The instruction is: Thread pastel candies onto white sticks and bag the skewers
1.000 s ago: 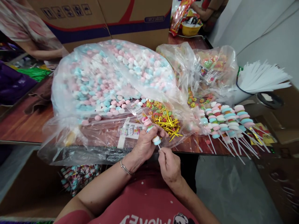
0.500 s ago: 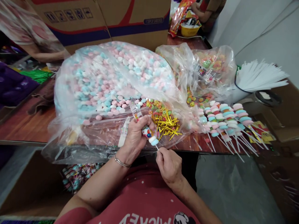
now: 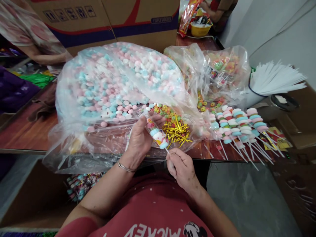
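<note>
A marshmallow candy stick [image 3: 158, 136], its sweets inside a clear printed sleeve, slants between my hands above the table's front edge. My right hand [image 3: 181, 168] is closed, pinching the white stick just below the lowest blue marshmallow. Behind the sleeve lies my left hand [image 3: 140, 136], fingers stretched out and thumb raised apart; the candy rests along it. Beside those fingers are gold twist ties [image 3: 178, 131] and small ring gummies [image 3: 168, 112]. A big clear bag of pink, white and blue marshmallows [image 3: 118, 82] spreads behind my left hand.
Finished-looking marshmallow skewers [image 3: 237, 125] are piled at the right, near a container of white sticks [image 3: 276, 79]. A bag of gummies [image 3: 222, 65] stands behind. A large carton [image 3: 138, 36] blocks the back. Wrapped skewers [image 3: 81, 186] fill an open box below left. Other people's arms show at both back corners.
My left hand has loosened from its grip round the sleeve, its fingers now straightened. The sleeve now reaches down over the lowest marshmallows. My right hand still pinches the stick.
</note>
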`<state>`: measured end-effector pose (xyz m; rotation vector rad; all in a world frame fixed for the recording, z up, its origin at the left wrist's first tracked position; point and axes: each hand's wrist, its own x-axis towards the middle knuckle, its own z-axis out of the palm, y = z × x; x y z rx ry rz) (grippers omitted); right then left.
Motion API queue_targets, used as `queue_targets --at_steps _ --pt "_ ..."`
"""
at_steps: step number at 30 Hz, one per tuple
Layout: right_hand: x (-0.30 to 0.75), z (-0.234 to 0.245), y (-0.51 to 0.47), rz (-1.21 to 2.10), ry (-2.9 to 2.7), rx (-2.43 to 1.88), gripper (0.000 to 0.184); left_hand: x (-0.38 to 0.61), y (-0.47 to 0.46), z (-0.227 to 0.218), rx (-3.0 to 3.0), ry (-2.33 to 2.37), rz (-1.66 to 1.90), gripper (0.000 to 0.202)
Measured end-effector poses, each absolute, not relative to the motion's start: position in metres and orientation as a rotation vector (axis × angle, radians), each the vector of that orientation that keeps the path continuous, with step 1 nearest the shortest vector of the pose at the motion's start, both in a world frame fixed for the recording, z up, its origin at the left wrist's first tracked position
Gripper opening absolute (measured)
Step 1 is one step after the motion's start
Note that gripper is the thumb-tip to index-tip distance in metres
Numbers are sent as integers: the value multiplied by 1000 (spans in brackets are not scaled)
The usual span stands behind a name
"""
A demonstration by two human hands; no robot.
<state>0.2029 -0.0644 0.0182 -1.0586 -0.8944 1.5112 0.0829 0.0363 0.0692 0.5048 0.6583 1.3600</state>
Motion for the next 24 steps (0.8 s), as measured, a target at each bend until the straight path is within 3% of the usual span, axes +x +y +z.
queue_targets --at_steps 5,10,15,18,22,24 --pt "192 24 -60 1374 -958 -1148 28 105 21 69 568 710 1290 33" --pt "196 27 -58 1317 -951 -1184 32 112 -6 52 553 707 1016 44" --pt "208 25 -64 1336 -1082 -1214 27 80 27 65 591 683 1262 56" --pt "205 23 -64 1261 -1230 -1297 26 78 40 74 595 767 1374 48" --pt "199 18 -64 821 -1476 -1433 17 91 41 74 493 830 1326 34" --pt "200 16 -66 816 -1465 -1447 17 92 44 72 394 839 1328 32"
